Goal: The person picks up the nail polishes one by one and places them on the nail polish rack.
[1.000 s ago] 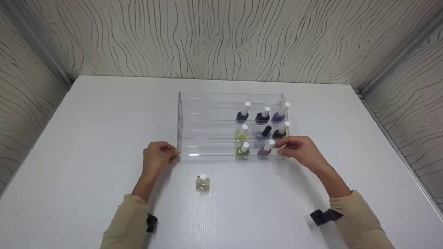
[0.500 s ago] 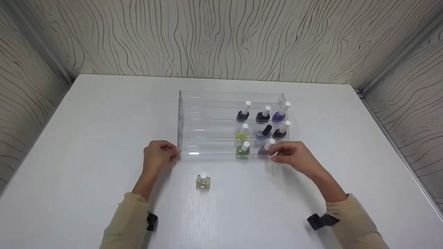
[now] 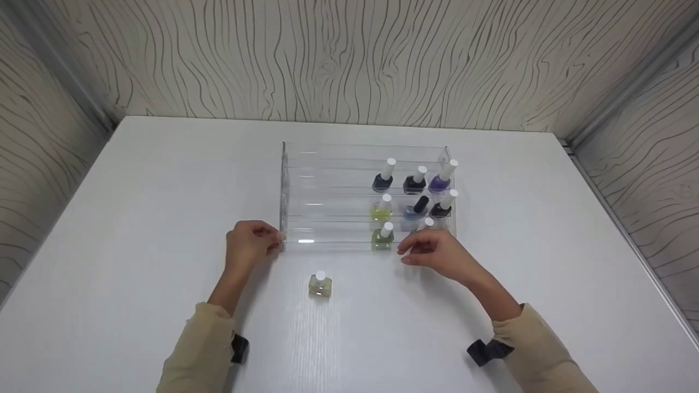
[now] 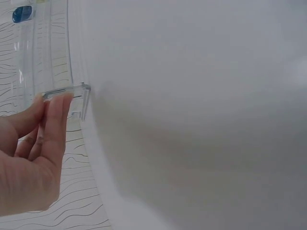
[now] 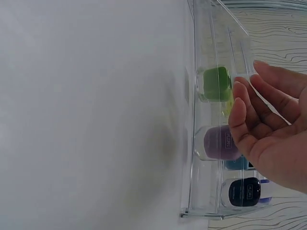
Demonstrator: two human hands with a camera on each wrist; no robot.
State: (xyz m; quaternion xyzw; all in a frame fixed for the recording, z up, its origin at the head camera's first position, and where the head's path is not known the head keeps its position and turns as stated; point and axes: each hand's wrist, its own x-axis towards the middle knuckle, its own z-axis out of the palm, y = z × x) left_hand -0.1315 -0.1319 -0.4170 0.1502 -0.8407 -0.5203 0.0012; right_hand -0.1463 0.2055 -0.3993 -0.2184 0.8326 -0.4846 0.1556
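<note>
A clear acrylic tiered rack (image 3: 333,232) holds several nail polish bottles on its right half. My left hand (image 3: 248,245) pinches the rack's front left corner; the left wrist view shows thumb and fingers on the clear side panel (image 4: 76,90). My right hand (image 3: 439,254) is at the rack's front, thumb and fingers apart with nothing between them. Its fingertips are just right of a green nail polish bottle (image 3: 383,240) in the head view. It partly covers a mauve bottle (image 5: 220,143), whose white cap (image 3: 426,223) shows above the knuckles.
A pale yellow nail polish bottle (image 3: 320,286) stands on the white table (image 3: 371,338) in front of the rack. Dark, purple, blue and yellow bottles, such as the dark one (image 3: 414,185), fill the upper tiers at right. A wood-patterned panel (image 3: 327,60) rises behind the table.
My right hand has moved left along the rack's front, from beside the mauve bottle to in front of it and near the green one. The left hand stays at the corner.
</note>
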